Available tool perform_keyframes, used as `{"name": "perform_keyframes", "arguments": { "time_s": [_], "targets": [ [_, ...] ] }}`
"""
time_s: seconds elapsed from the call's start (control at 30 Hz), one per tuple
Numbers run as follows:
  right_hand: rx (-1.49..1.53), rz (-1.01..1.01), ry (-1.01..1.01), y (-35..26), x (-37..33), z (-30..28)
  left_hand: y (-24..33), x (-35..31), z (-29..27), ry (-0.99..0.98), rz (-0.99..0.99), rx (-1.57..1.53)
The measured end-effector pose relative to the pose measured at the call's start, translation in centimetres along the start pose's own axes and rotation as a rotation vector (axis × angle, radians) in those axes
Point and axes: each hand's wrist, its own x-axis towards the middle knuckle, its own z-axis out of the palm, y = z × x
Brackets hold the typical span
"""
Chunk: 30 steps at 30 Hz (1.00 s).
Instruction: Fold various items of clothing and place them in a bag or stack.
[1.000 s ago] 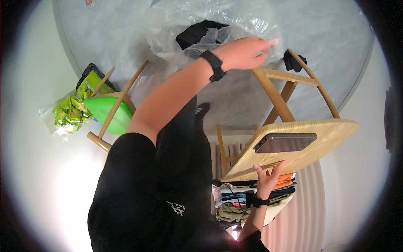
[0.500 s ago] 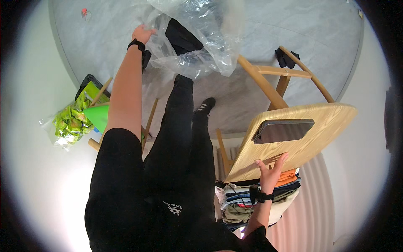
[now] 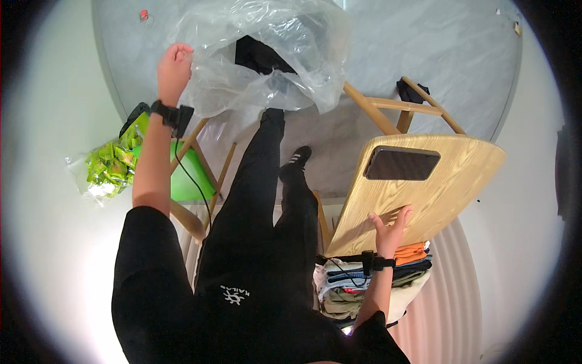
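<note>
A large clear plastic bag (image 3: 212, 79) spreads over the floor at the top, its mouth gaping. Inside it lies a dark, cloth-like thing (image 3: 257, 54). My left hand (image 3: 174, 70) is at the bag's left rim, fingers curled closed, apparently on the plastic. My left trouser leg (image 3: 254, 151) runs up to the bag, which hides that foot. On the right, my right hand (image 3: 391, 233) rests with thumb and fingers apart at the near edge of a wooden top (image 3: 448, 194) on legs. A dark smartphone (image 3: 402, 164) lies on this top beyond my fingers.
Folded clothes (image 3: 348, 291) are stacked below the wooden top. At left stand a green seat (image 3: 189, 176) with wooden legs and a bag of green packets (image 3: 112, 167). A black item (image 3: 411, 91) lies by the far wooden legs, a small red object (image 3: 143, 15) at upper left.
My left hand has moved left and slightly down, and the bag's left side has spread that way. My right hand keeps its place at the wooden top. The view has shifted a little.
</note>
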Motion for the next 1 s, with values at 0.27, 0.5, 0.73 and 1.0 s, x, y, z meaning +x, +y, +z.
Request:
{"name": "perform_keyframes", "arguments": {
  "time_s": [0.27,0.5,0.73,1.0],
  "targets": [
    [0.074,0.035,-0.001,-0.2,-0.2,0.1,6.4,0.8,2.2,-0.152,0.42,0.35],
    [0.087,0.008,0.018,-0.1,0.0,0.0,5.6,1.2,12.6,-0.146,0.456,0.274],
    [0.009,0.013,0.04,0.1,0.2,-0.1,4.3,2.2,22.7,-0.62,-0.567,-0.142],
    [0.042,0.051,-0.001,0.0,0.3,-0.2,15.7,5.4,26.9,-0.79,0.857,-0.298]
  ]
}}
